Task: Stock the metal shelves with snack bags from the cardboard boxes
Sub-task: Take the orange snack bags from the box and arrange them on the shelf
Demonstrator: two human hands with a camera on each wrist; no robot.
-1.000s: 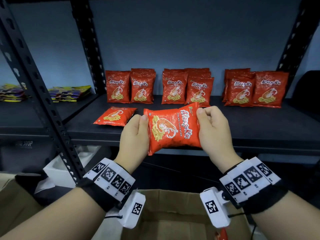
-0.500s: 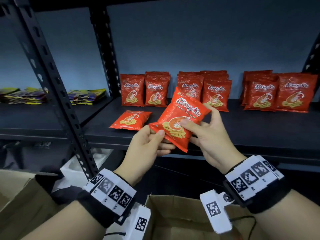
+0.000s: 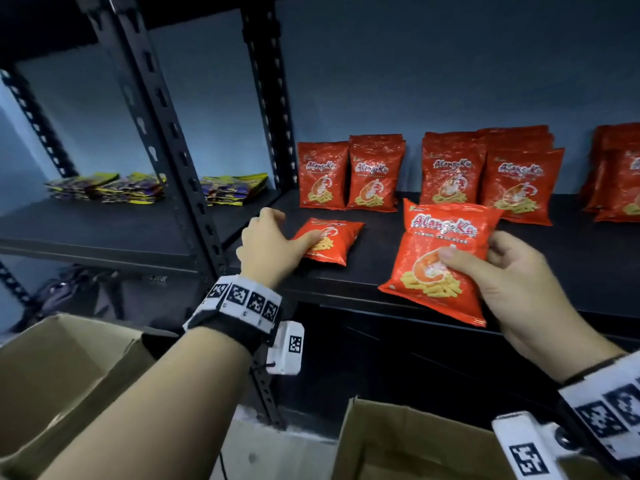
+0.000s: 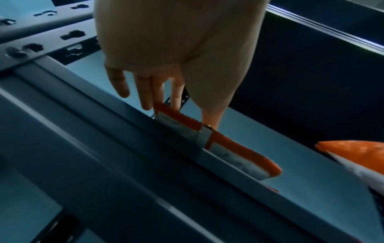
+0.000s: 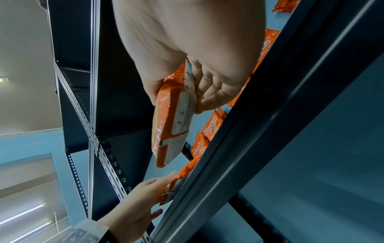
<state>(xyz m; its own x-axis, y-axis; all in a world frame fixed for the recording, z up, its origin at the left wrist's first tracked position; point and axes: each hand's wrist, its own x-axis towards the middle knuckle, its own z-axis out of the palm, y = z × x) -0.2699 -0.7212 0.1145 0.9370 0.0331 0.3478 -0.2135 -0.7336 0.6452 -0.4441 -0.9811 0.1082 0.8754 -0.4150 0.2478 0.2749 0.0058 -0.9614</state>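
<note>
Red foil, glossy and crinkled, is covering the held snack bag (image 3: 440, 261), with white lettering across the top and a shrimp printed over a heap of yellow sticks. The right hand (image 3: 512, 285) is gripping it by its right edge, thumb lying across the front and fingers curled behind, and the bag is hanging tilted over the front lip of the metal shelf (image 3: 381, 289). From the right wrist view the bag's back is showing a pale grey panel framed in orange.

To its left a second bag, the flat snack bag (image 3: 329, 240), is lying face up near the shelf's front edge. The left hand (image 3: 266, 251) is resting on it with the thumb touching its near left part and the fingers spread fairly straight beyond its left end; whether they are closing on it is not clear from the pictures.

Along the back of the dark shelf board, standing snack bags (image 3: 426, 171) of the same red kind are leaning upright in groups against a blue-grey wall. Black perforated uprights (image 3: 166, 143) are framing the bay, and on the neighbouring shelf to the left, yellow and purple packets (image 3: 138, 188) are lying in flat stacks. Below, open cardboard boxes (image 3: 62, 368) are sitting at the lower left and lower right.
</note>
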